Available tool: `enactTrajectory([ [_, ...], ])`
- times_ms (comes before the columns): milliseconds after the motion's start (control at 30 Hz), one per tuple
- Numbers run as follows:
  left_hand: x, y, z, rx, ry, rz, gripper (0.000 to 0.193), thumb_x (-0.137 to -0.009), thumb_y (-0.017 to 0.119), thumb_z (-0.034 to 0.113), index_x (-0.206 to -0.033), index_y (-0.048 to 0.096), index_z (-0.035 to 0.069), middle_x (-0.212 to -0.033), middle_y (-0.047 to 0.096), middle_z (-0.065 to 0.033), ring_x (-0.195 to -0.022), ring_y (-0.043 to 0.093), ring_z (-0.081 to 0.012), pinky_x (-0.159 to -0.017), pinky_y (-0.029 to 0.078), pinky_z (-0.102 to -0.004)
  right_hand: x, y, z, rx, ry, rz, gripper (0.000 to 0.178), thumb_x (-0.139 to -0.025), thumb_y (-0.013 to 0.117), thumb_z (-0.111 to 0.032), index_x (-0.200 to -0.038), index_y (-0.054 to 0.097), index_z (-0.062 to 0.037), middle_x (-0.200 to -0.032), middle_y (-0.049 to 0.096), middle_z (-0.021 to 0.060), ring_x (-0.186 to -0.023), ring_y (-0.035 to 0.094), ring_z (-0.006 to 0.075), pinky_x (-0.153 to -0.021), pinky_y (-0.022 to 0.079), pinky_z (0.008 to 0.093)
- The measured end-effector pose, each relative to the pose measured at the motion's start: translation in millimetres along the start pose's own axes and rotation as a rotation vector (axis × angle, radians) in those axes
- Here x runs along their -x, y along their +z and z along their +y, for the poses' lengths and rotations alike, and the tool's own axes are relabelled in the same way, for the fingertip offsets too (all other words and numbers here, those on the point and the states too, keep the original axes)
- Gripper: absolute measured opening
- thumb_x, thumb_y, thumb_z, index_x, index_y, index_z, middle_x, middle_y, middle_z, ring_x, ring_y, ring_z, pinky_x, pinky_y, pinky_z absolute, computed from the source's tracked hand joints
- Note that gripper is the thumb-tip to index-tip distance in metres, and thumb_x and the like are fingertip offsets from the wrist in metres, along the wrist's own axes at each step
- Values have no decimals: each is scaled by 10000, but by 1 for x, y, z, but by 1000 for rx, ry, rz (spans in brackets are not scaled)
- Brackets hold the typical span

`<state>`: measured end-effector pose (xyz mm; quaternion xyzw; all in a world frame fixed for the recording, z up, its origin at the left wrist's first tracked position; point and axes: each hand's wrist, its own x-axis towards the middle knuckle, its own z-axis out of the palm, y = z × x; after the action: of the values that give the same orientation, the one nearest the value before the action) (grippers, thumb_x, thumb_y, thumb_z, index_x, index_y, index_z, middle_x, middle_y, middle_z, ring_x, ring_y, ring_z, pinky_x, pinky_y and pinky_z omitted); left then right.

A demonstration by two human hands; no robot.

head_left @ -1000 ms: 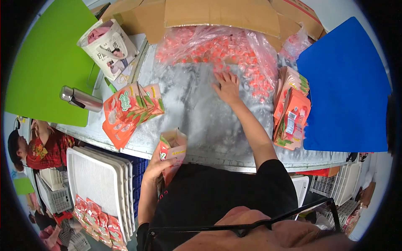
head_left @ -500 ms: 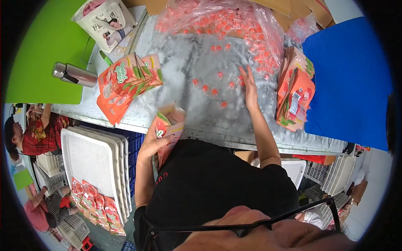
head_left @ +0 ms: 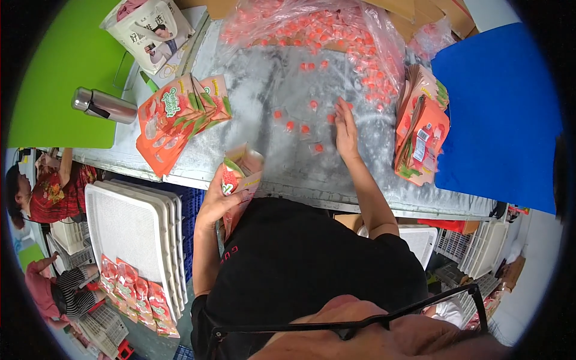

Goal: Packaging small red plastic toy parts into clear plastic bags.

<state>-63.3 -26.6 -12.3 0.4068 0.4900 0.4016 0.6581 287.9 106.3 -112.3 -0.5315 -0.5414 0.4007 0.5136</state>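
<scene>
My left hand (head_left: 215,205) is closed around a red and pink printed pouch (head_left: 246,174), whose mouth gapes at the top, by the table's front edge. My right hand (head_left: 347,135) lies low over the tabletop, fingers stretched out, holding nothing I can see. By its fingertips and thumb are small red candies in clear wrappers (head_left: 330,119); whether it touches them I cannot tell. More such candies (head_left: 305,129) are scattered between the two hands. A big heap of them (head_left: 324,30) spills from a clear plastic bag (head_left: 390,48) at the back.
Flat pouches (head_left: 174,114) lie fanned at the left, beside a steel flask (head_left: 103,106) and a white carrier bag (head_left: 150,36). Another pouch stack (head_left: 423,135) sits right, by a blue board (head_left: 495,114). White trays (head_left: 123,222) with pouches stand lower left; other people are beyond.
My right hand has moved a little to the left over the table, toward the loose candies. My left hand keeps the pouch in nearly the same place.
</scene>
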Motion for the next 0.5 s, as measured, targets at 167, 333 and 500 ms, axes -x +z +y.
enactTrajectory([
  [167,-1,1,-3,-52,-9,32,850,-723,722,-24,-1474,325,-10,-1317,533,-84,-1219,496,-167,-1055,374,-313,-22,7,-3,752,-394,-264,488,-950,490,-117,-1437,459,-99,-1529,375,124,-1408,348,329,-1158,267,461],
  [333,2,3,4,5,29,24,852,-708,709,-37,-1473,338,-1,-1317,533,-76,-1223,497,-166,-1061,369,-313,-13,-1,-12,794,-330,-391,511,-898,604,-245,-1380,509,-107,-1505,389,122,-1409,320,366,-1167,212,529],
  [500,0,0,1,9,45,17,847,-691,700,-41,-1463,356,8,-1313,537,-67,-1221,500,-162,-1067,363,-316,32,5,-25,705,-312,-328,705,-776,742,-402,-1370,497,-111,-1526,326,137,-1431,255,402,-1167,181,572],
])
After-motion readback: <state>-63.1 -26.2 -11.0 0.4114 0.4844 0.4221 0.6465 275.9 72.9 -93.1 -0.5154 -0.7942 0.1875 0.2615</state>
